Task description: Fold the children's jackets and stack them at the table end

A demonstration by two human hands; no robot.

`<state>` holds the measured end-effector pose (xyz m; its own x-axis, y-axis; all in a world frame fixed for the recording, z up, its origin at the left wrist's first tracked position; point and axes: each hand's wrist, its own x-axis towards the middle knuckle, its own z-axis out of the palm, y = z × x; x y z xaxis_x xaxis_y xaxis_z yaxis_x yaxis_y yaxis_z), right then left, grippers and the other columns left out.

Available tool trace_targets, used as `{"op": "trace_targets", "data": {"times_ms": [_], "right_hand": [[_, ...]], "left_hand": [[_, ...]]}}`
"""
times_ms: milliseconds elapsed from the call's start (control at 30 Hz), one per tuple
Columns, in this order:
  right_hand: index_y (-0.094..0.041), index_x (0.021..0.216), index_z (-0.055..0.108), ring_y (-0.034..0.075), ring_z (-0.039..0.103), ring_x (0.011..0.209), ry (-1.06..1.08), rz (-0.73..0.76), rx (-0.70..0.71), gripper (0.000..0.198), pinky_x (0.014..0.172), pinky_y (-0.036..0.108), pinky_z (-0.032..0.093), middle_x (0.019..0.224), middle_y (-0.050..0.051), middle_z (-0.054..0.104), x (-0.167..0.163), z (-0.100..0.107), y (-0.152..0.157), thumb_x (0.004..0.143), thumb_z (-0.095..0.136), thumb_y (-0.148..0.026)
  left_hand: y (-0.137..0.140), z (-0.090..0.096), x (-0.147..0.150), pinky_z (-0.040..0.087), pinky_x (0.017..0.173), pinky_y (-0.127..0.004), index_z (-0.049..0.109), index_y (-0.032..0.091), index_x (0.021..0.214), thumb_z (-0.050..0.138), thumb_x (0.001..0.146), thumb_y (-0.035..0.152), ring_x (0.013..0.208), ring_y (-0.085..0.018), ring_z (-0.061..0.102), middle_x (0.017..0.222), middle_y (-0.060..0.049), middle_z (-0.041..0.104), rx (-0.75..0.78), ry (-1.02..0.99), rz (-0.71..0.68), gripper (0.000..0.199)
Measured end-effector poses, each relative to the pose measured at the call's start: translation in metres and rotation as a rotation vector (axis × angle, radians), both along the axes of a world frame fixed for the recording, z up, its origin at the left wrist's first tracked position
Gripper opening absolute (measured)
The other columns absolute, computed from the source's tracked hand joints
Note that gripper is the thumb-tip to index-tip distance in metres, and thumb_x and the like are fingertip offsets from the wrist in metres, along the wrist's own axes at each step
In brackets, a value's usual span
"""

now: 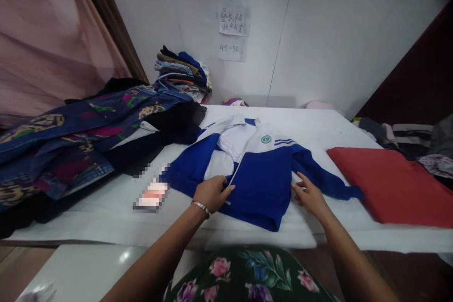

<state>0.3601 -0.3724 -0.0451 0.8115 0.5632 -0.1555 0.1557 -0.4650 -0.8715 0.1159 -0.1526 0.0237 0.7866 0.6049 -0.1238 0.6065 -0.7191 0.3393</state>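
A blue and white zip jacket lies spread on the white table, its front partly open and the white lining showing. It has a round green badge and striped shoulders. My left hand, with a silver bracelet at the wrist, is closed on the jacket's front edge near the bottom of the zip. My right hand is at the jacket's side edge, below the sleeve stretched out to the right. Its fingers are apart and slightly bent, with the tips at the fabric.
Patterned denim and dark clothes are heaped on the left. A folded stack stands behind them. A phone-like blurred object lies left of the jacket. On the right is a folded red cloth. Handwritten papers hang on the wall.
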Motion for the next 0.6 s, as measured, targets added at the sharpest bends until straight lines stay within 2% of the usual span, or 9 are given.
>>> {"op": "trace_targets", "data": {"times_ms": [100, 167, 233, 300, 367, 433, 500, 600], "right_hand": [[-0.021, 0.143, 0.036, 0.016, 0.061, 0.057, -0.061, -0.037, 0.014, 0.075, 0.050, 0.030, 0.051, 0.092, 0.005, 0.066, 0.017, 0.005, 0.014, 0.077, 0.059, -0.050], [-0.019, 0.140, 0.041, 0.018, 0.061, 0.063, -0.271, -0.022, 0.022, 0.067, 0.061, 0.034, 0.052, 0.091, 0.006, 0.067, 0.033, 0.010, 0.023, 0.081, 0.055, -0.048], [-0.017, 0.135, 0.047, 0.021, 0.063, 0.081, -0.560, -0.008, -0.012, 0.056, 0.077, 0.037, 0.051, 0.099, 0.009, 0.066, 0.053, 0.016, 0.029, 0.085, 0.048, -0.043], [-0.016, 0.132, 0.050, 0.026, 0.058, 0.103, -0.781, -0.015, -0.145, 0.051, 0.088, 0.040, 0.046, 0.114, 0.014, 0.062, 0.076, 0.020, 0.031, 0.087, 0.045, -0.038], [-0.013, 0.133, 0.048, 0.030, 0.054, 0.111, -0.811, -0.019, -0.388, 0.053, 0.088, 0.042, 0.045, 0.120, 0.018, 0.059, 0.099, 0.020, 0.031, 0.085, 0.048, -0.036], [-0.012, 0.132, 0.048, 0.031, 0.058, 0.104, -0.723, -0.005, -0.597, 0.056, 0.079, 0.041, 0.046, 0.114, 0.020, 0.062, 0.120, 0.015, 0.030, 0.082, 0.053, -0.036], [-0.013, 0.127, 0.054, 0.029, 0.062, 0.093, -0.673, 0.034, -0.650, 0.050, 0.072, 0.036, 0.046, 0.103, 0.018, 0.066, 0.135, 0.012, 0.029, 0.081, 0.056, -0.032], [-0.015, 0.115, 0.063, 0.026, 0.062, 0.090, -0.744, 0.045, -0.567, 0.035, 0.071, 0.033, 0.045, 0.102, 0.015, 0.067, 0.150, 0.018, 0.026, 0.083, 0.050, -0.023]], "left_hand": [[-0.010, -0.012, 0.010, 0.044, 0.074, -0.028, 0.062, 0.021, 0.097, 0.049, 0.089, 0.043, 0.090, -0.018, 0.061, 0.096, -0.004, 0.066, 0.068, -0.111, -0.142, 0.026], [-0.016, -0.021, 0.018, 0.045, 0.076, -0.030, 0.062, 0.020, 0.095, 0.053, 0.087, 0.040, 0.093, -0.020, 0.060, 0.099, -0.006, 0.065, 0.100, -0.056, -0.248, 0.023], [-0.019, -0.026, 0.024, 0.046, 0.075, -0.031, 0.063, 0.019, 0.092, 0.055, 0.086, 0.038, 0.093, -0.022, 0.060, 0.099, -0.007, 0.064, 0.114, 0.038, -0.293, 0.022], [-0.018, -0.026, 0.028, 0.046, 0.074, -0.032, 0.064, 0.018, 0.089, 0.054, 0.086, 0.038, 0.090, -0.022, 0.061, 0.097, -0.007, 0.064, 0.110, 0.087, -0.292, 0.023], [-0.015, -0.024, 0.030, 0.046, 0.074, -0.032, 0.065, 0.019, 0.085, 0.052, 0.087, 0.039, 0.086, -0.021, 0.062, 0.093, -0.007, 0.066, 0.090, 0.111, -0.284, 0.024], [-0.011, -0.021, 0.031, 0.046, 0.073, -0.032, 0.065, 0.019, 0.082, 0.051, 0.087, 0.040, 0.084, -0.021, 0.063, 0.090, -0.006, 0.066, 0.076, 0.129, -0.277, 0.025], [-0.009, -0.021, 0.031, 0.046, 0.073, -0.031, 0.065, 0.019, 0.082, 0.051, 0.087, 0.040, 0.084, -0.021, 0.063, 0.089, -0.006, 0.067, 0.065, 0.138, -0.271, 0.025], [-0.008, -0.020, 0.033, 0.046, 0.073, -0.032, 0.065, 0.019, 0.082, 0.052, 0.086, 0.041, 0.084, -0.022, 0.064, 0.089, -0.006, 0.068, 0.047, 0.148, -0.262, 0.025]]}}
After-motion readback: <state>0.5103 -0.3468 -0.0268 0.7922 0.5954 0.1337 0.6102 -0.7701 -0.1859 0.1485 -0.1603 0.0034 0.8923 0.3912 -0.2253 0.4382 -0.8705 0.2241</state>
